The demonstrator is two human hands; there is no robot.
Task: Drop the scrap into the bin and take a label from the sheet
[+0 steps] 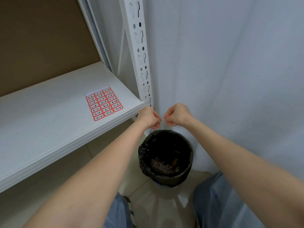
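My left hand and my right hand are stretched out side by side above a bin lined with a black bag. Both hands have curled fingers, and their fingertips almost meet. They seem to pinch a tiny pale scrap between them, which is hard to make out against the white curtain. A sheet of red-bordered labels with handwritten numbers lies on the white shelf, left of my left hand.
A white slotted upright of the rack stands just behind my hands. A pale curtain hangs on the right. The bin holds some dark rubbish at its bottom. My legs in blue jeans show at the lower edge, over a tiled floor.
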